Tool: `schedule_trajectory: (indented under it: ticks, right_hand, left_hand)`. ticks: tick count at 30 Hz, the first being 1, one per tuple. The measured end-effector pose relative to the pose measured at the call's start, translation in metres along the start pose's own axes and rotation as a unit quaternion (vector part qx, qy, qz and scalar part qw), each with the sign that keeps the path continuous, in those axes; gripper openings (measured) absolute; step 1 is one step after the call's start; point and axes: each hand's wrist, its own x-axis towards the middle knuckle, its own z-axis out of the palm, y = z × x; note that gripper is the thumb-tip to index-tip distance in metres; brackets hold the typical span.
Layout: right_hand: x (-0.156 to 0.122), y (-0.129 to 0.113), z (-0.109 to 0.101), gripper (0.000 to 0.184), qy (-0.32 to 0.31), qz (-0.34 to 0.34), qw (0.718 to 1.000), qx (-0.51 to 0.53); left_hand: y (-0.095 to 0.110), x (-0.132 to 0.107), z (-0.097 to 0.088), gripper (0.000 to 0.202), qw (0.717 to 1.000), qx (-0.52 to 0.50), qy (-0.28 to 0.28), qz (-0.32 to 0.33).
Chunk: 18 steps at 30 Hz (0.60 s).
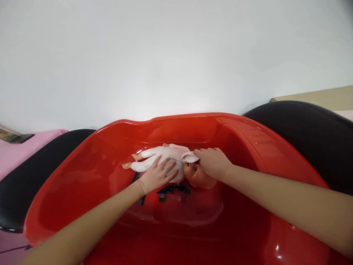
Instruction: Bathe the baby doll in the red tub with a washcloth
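A baby doll (154,154) in white lies on its back in a red baby bathtub (82,184), feet to the left and head to the right. My left hand (158,175) rests on the doll's torso with its fingers spread. Over by the head, my right hand (213,162) is closed on a small white cloth (189,157), which shows at the fingertips beside the doll's face. Part of the doll's head is covered by that hand.
Dark printed marks (173,190) show on the tub floor below the doll. Black rounded seats (309,136) flank the tub on both sides. Pink covering (35,145) lies at the left, and a pale wall (165,66) rises behind.
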Motion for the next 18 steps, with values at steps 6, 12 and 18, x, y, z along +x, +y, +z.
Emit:
schedule_trajectory:
  ticks: [6,12,18]
  right_hand:
    - [0.001,0.001,0.002,0.025,0.006,-0.005,1.000,-0.002]
    - [0.002,0.003,0.004,0.027,0.015,-0.009,1.000,-0.010]
    - [0.002,0.003,0.003,0.025,0.007,-0.011,1.000,-0.028]
  left_hand:
    - [0.015,-0.002,0.010,0.059,0.909,-0.229,0.110,-0.330]
    - [0.024,0.007,0.016,0.052,0.912,-0.228,0.128,-0.317]
    - [-0.004,0.008,0.009,0.044,0.998,-0.007,-0.018,-0.060]
